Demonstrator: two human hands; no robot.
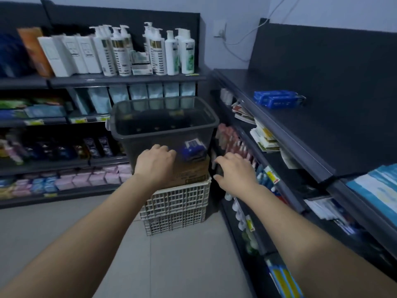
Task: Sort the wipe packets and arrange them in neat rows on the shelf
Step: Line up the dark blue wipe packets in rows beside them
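A dark see-through plastic bin (129, 134) stands on a cardboard box (193, 171), which rests on stacked white crates (176, 203). Blue wipe packets (193, 148) lie in the bin's bottom right corner. More blue wipe packets (276, 99) sit together on the dark top shelf (322, 130) at the right. My left hand (154, 163) is against the bin's front wall, fingers curled, holding nothing that I can see. My right hand (234, 171) hovers beside the bin's right lower corner, fingers spread and empty.
Shelves at the back left hold white pump bottles (120, 52), pouches and small boxes. The right-hand shelving carries packets, tubes and bottles on its lower levels. A light-blue pack (373, 190) lies at the right edge. Grey tiled floor (86, 229) lies below.
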